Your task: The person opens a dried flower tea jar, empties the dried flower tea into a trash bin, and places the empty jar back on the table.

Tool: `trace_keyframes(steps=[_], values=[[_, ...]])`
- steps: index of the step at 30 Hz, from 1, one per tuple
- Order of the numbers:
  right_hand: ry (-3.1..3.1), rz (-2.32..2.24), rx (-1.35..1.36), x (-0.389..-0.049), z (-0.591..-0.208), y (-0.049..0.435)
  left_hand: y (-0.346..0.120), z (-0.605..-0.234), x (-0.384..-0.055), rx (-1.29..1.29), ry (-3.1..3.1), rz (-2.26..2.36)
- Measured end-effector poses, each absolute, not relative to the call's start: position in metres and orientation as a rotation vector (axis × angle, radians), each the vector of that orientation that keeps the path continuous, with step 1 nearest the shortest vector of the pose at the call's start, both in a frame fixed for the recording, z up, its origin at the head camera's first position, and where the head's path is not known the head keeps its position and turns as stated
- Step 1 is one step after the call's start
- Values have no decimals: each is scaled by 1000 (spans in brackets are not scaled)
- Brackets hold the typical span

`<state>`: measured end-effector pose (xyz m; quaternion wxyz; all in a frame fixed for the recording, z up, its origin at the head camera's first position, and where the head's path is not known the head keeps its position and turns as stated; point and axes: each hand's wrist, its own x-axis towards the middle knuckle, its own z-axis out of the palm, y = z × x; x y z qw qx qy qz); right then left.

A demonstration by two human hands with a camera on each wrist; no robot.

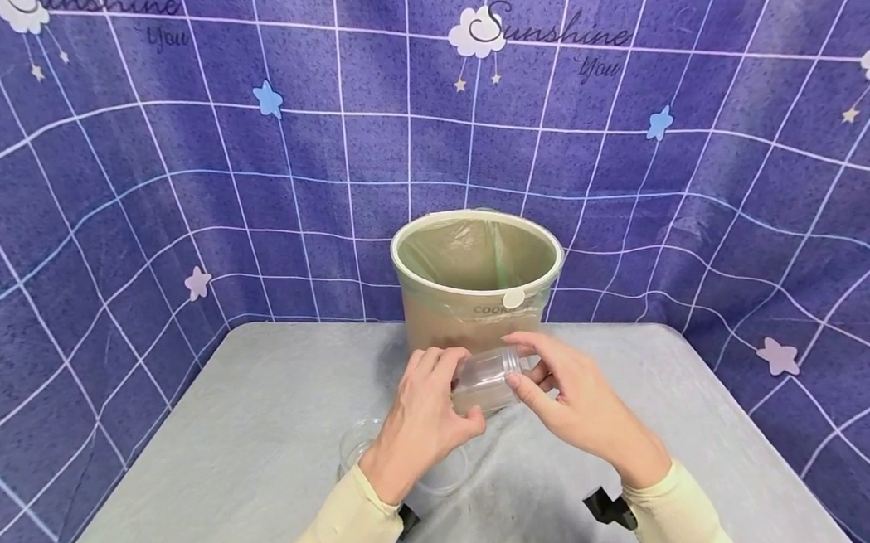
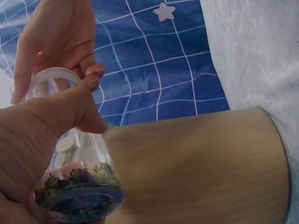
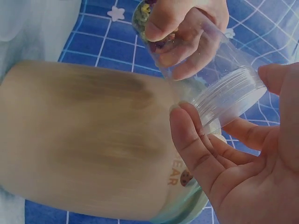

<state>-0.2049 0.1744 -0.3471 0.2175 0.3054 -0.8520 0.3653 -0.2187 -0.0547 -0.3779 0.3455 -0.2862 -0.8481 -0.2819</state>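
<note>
A clear plastic jar (image 1: 484, 374) is tilted on its side in front of the bin, between both hands. My left hand (image 1: 423, 409) grips its body near the base. My right hand (image 1: 579, 391) holds the ridged neck (image 3: 233, 95) between thumb and fingers. Dried flowers (image 2: 81, 179) in purple, yellow and green lie inside at the base end, as the left wrist view shows. From these frames I cannot tell whether a lid sits on the neck.
A beige bin (image 1: 445, 316) with a thin green liner stands at the table's back. Clear round plastic pieces (image 1: 447, 474) lie on the grey table (image 1: 214, 451), partly behind my left forearm. A blue-purple gridded curtain (image 1: 323, 145) encloses the table's back and sides.
</note>
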Motion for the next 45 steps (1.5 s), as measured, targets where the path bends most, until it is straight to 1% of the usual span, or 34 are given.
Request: trace_keyframes(steps=[15,45], values=[[-2373,1039,826,-211,-356,175,-54,-384,-226,-773,-2244,-682],[-2284,1068,900,-212,-358,172,-58,-381,-223,-747,-2221,-671]])
